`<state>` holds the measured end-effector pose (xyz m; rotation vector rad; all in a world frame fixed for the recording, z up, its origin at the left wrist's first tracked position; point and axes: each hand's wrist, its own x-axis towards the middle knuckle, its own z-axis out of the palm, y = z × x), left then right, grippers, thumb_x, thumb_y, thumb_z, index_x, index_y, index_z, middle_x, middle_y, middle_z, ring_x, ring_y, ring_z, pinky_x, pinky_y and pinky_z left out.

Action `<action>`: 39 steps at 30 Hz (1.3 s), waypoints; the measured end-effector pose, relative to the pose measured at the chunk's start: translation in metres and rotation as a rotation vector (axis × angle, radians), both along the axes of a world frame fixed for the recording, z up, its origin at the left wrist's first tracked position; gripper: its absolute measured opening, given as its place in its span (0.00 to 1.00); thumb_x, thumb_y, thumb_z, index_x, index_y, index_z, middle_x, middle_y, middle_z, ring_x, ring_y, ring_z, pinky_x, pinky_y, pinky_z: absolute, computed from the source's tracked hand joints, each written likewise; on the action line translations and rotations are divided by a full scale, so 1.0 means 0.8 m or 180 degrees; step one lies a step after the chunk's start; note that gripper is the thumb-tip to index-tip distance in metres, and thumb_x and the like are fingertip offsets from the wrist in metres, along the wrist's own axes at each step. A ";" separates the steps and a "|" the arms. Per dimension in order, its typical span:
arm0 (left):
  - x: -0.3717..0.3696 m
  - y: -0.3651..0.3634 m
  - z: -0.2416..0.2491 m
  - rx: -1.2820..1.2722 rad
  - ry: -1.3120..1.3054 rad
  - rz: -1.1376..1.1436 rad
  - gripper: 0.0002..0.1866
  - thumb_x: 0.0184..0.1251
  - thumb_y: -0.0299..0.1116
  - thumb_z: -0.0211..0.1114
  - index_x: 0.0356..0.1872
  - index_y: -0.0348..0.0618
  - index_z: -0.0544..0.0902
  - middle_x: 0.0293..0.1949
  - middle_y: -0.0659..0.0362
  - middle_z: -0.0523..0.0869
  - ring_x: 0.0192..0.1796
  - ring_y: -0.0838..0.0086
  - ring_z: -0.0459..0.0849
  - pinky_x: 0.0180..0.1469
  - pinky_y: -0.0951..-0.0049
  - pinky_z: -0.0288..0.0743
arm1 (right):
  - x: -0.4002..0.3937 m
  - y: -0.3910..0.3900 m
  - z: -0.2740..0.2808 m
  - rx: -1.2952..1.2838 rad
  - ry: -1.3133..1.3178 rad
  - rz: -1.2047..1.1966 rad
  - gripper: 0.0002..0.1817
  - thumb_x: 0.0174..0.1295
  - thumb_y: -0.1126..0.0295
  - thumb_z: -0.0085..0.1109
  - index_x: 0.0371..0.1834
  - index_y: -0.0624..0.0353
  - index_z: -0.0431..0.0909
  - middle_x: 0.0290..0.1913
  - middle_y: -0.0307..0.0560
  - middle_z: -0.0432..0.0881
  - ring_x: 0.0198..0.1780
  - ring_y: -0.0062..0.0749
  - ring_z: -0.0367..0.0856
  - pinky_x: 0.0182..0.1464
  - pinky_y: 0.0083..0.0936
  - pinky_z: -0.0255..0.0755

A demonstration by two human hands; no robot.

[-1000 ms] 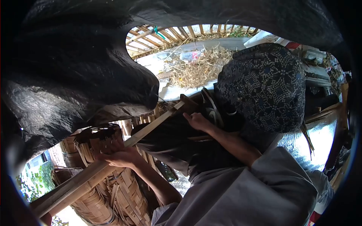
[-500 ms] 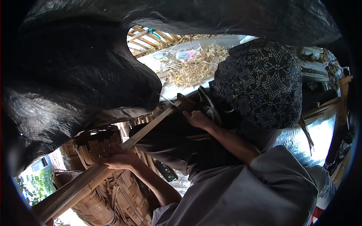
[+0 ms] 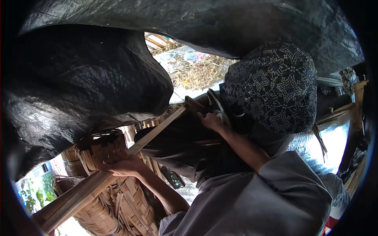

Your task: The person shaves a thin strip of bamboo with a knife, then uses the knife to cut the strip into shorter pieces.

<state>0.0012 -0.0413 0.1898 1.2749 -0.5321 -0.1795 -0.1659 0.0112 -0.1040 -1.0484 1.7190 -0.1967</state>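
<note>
A long split bamboo strip (image 3: 157, 133) runs slantwise from lower left to the middle. My left hand (image 3: 124, 165) is closed around its midsection, with the fingers in shadow. At the strip's far end stands a dark wooden block (image 3: 195, 105). My right hand (image 3: 214, 121) is closed beside that block, on what looks like a thin-bladed tool; its handle is hidden in the fist and only a fine line shows near the strip's tip. Close behind the right hand is a dark shoe (image 3: 217, 106) with a pale mark.
Woven bamboo baskets (image 3: 130, 204) stand below the left hand. Black plastic sheeting (image 3: 86, 78) hangs across the top and left. Dry straw (image 3: 201, 72) lies beyond it. A rounded dark patterned cloth (image 3: 271, 88) bulges right of the right hand. Thin strips (image 3: 319, 139) stick out farther right.
My right hand has shifted slightly right, away from the strip's tip, and less of the thin blade shows. My left hand and the bamboo strip stay put. The black sheeting has sagged lower over the straw.
</note>
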 end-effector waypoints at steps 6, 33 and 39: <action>-0.006 -0.009 -0.002 -0.0076 -0.0072 0.0073 0.21 0.67 0.50 0.48 0.18 0.52 0.56 0.14 0.69 0.55 0.18 0.83 0.60 0.18 0.85 0.54 | 0.000 -0.018 0.068 0.0225 -0.0883 0.0238 0.40 0.60 0.40 0.33 0.28 0.74 0.77 0.25 0.66 0.78 0.34 0.51 0.81 0.38 0.40 0.74; 0.013 -0.004 -0.033 -0.0143 -0.0592 0.0394 0.19 0.70 0.49 0.41 0.25 0.47 0.65 0.22 0.67 0.67 0.23 0.83 0.65 0.23 0.82 0.62 | 0.023 -0.007 0.083 -0.0525 -0.0551 0.0283 0.38 0.59 0.40 0.38 0.21 0.71 0.76 0.26 0.68 0.77 0.35 0.55 0.79 0.37 0.41 0.74; 0.026 0.000 -0.033 -0.0145 -0.0508 0.0645 0.19 0.70 0.48 0.41 0.25 0.47 0.64 0.22 0.67 0.67 0.23 0.83 0.65 0.23 0.82 0.63 | 0.003 0.004 0.026 -0.0443 -0.0037 0.0161 0.37 0.59 0.40 0.38 0.24 0.70 0.78 0.30 0.69 0.77 0.40 0.57 0.77 0.44 0.42 0.71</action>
